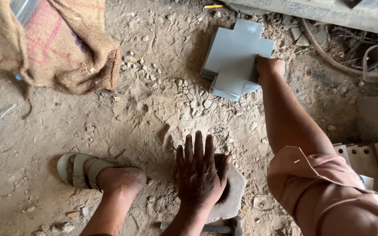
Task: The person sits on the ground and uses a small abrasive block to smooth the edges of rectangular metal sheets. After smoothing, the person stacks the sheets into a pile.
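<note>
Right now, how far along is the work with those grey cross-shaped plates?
Done: nothing visibly finished. In hand: the right hand grips the stack of grey cross-shaped plates on the dirt, while the left hand rests flat on a stone block. Left: the whole stack is untouched; no plate lies on the block yet.

One stack of grey cross-shaped metal plates (235, 59), plate count too fine to tell. One flat stone block (232, 192). One burlap sack (57, 43). One foot in one sandal (82, 170). Two hands: left hand (200, 172), right hand (268, 66). About four metal bars (368, 159) at right edge. Many loose pebbles (189, 94) on the dirt floor (110, 118).
</note>
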